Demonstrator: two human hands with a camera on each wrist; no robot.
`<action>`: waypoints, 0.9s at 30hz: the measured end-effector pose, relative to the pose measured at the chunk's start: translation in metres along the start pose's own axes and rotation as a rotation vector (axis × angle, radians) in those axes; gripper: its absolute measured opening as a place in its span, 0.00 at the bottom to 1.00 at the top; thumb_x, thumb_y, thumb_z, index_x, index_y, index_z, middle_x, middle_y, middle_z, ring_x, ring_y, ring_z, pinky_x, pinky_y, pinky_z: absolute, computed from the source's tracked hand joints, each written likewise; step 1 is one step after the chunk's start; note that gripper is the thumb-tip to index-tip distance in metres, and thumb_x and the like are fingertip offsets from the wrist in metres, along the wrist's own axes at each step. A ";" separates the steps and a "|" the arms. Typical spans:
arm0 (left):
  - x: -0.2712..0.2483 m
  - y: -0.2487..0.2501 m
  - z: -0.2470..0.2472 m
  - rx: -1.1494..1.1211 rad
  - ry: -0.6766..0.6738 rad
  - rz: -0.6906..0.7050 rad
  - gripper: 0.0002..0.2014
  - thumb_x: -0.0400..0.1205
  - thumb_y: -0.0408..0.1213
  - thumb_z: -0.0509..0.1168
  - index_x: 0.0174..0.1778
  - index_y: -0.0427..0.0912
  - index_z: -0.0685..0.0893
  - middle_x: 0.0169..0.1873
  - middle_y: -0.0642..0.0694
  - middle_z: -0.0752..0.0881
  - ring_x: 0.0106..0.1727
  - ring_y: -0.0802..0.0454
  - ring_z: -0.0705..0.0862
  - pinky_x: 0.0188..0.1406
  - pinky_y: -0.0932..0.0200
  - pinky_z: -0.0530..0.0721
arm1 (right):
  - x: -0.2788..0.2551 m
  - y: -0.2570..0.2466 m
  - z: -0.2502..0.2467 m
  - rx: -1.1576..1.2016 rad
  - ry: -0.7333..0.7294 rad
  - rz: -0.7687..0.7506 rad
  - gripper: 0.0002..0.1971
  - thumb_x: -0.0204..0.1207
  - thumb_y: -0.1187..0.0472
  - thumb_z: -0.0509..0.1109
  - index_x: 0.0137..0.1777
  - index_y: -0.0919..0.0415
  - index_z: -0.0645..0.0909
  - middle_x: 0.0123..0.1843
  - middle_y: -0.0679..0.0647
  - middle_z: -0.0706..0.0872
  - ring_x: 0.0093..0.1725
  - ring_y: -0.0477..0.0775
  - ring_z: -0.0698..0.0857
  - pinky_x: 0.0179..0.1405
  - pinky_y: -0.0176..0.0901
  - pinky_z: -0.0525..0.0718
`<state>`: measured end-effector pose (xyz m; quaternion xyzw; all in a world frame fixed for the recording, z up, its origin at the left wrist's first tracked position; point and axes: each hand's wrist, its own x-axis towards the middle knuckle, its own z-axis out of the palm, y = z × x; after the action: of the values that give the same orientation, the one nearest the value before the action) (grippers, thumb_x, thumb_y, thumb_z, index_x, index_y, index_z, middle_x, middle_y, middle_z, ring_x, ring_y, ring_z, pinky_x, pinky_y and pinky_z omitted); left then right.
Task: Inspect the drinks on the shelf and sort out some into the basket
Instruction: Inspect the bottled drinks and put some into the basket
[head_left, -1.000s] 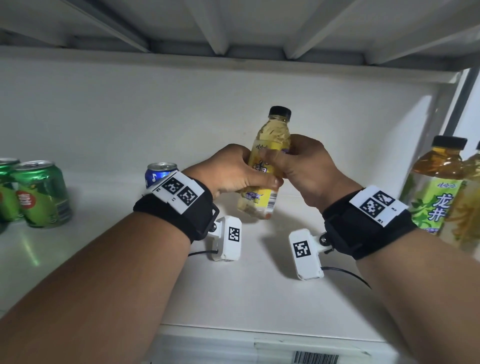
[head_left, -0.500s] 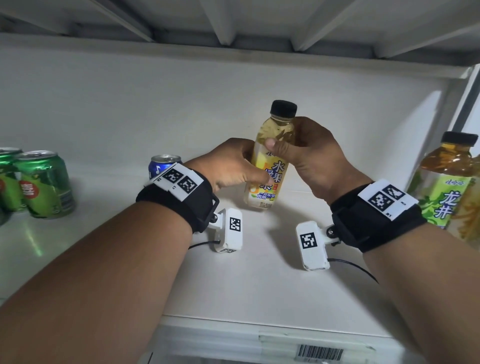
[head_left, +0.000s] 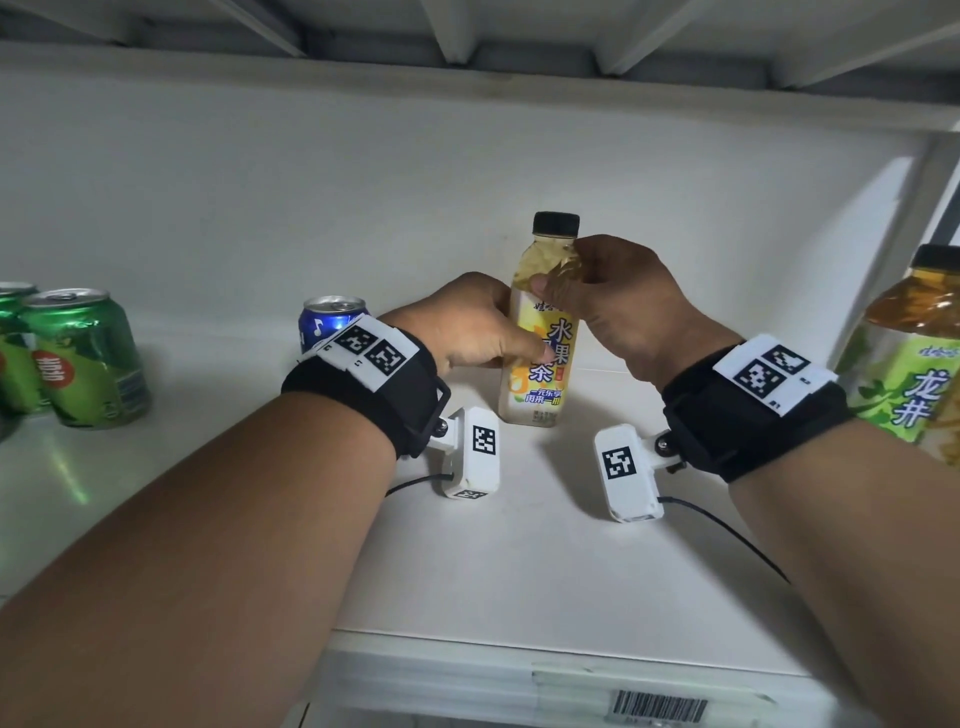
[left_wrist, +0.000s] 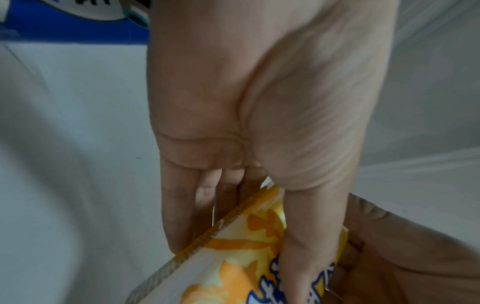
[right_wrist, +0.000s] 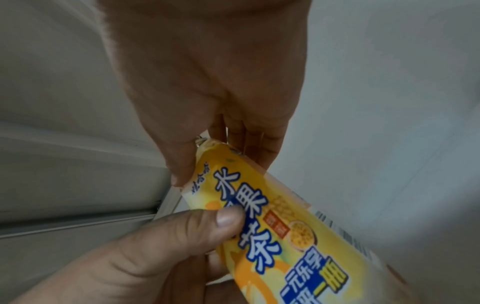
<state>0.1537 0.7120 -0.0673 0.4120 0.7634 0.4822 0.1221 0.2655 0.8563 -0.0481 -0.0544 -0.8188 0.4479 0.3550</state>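
A small fruit-tea bottle (head_left: 540, 358) with a yellow label and a black cap stands upright at the middle of the white shelf (head_left: 519, 561). My left hand (head_left: 478, 338) grips its labelled middle, thumb across the front. My right hand (head_left: 602, 291) pinches the clear shoulder just under the cap. The left wrist view shows the left hand (left_wrist: 259, 185) wrapped round the yellow label of the bottle (left_wrist: 233, 267). In the right wrist view the right hand (right_wrist: 215, 144) holds the top of the bottle (right_wrist: 275, 230), with the left thumb pressed on the label. No basket is in view.
A blue can (head_left: 327, 319) stands behind my left wrist. Two green cans (head_left: 83, 358) sit at the left end of the shelf. Large green-tea bottles (head_left: 914, 358) stand at the right edge. The upper shelf's underside hangs close overhead, and a barcode tag (head_left: 660, 709) marks the front rail.
The bottle went from tilted and lifted to upright with its base down at the shelf. My right hand slid up from the label to the bottle's shoulder. Both hands kept hold.
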 end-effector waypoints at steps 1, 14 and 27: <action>0.000 0.003 -0.002 0.077 0.030 0.037 0.16 0.74 0.32 0.87 0.56 0.35 0.94 0.50 0.41 0.97 0.55 0.42 0.96 0.65 0.40 0.93 | 0.000 -0.001 0.001 -0.007 0.003 0.002 0.20 0.72 0.52 0.86 0.59 0.59 0.89 0.54 0.55 0.95 0.55 0.60 0.93 0.64 0.65 0.90; -0.014 0.092 -0.011 0.566 0.400 0.544 0.25 0.77 0.40 0.81 0.71 0.42 0.87 0.62 0.48 0.88 0.53 0.53 0.82 0.47 0.65 0.73 | -0.011 -0.034 -0.067 -0.458 0.160 -0.086 0.20 0.79 0.49 0.78 0.68 0.53 0.83 0.56 0.49 0.90 0.56 0.51 0.88 0.54 0.42 0.85; 0.044 0.181 0.158 0.443 -0.109 0.391 0.32 0.77 0.55 0.83 0.74 0.44 0.86 0.66 0.49 0.88 0.67 0.48 0.86 0.68 0.53 0.85 | -0.048 -0.027 -0.237 -1.081 0.281 0.048 0.19 0.80 0.56 0.72 0.71 0.57 0.83 0.70 0.55 0.85 0.72 0.58 0.81 0.69 0.46 0.80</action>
<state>0.3108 0.8807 0.0136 0.5933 0.7484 0.2955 -0.0251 0.4565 0.9851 0.0288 -0.3066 -0.8753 -0.0394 0.3719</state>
